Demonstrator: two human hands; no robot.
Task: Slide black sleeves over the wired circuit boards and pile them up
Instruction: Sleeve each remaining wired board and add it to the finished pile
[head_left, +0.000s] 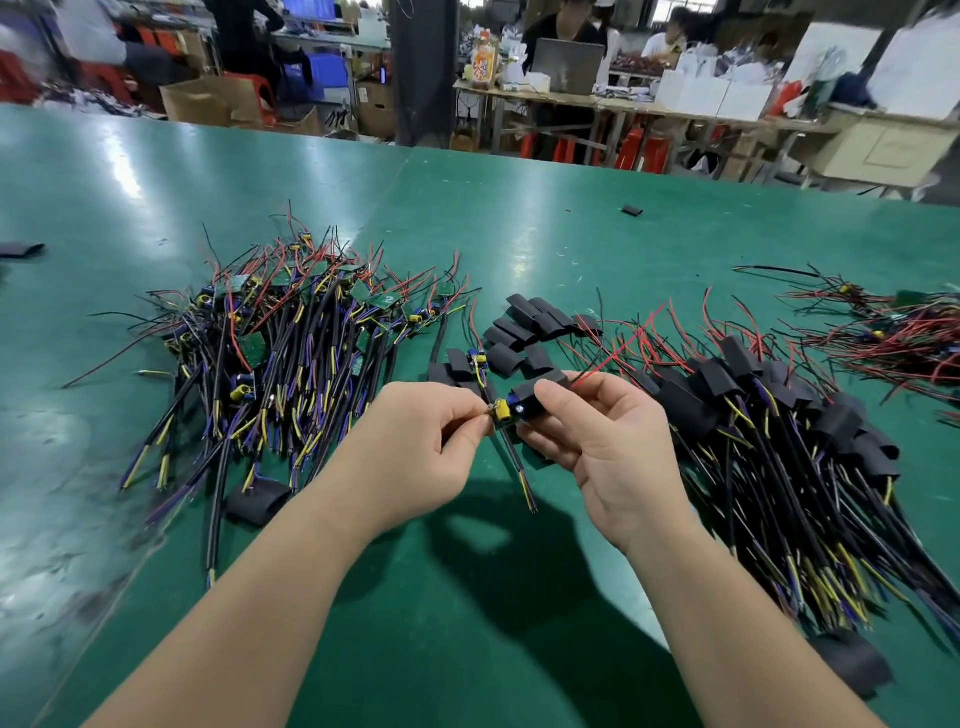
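Observation:
Above the green table, my left hand (423, 441) pinches the near end of a small wired circuit board (506, 410) with yellow and blue parts. My right hand (597, 436) grips a black sleeve (532, 392) that covers the board's far end; red wires stick out past my fingers. The board's black cable hangs down toward the table. A heap of bare wired boards (291, 338) lies to the left. Loose black sleeves (524, 332) lie in the middle behind my hands. A pile of sleeved boards (769, 441) spreads to the right.
A second tangle of red-wired boards (893, 332) lies at the far right. Stray sleeves lie at the far left edge (21, 249), near the back (632, 210) and by my left forearm (257, 501). People work at benches beyond the green table (156, 208).

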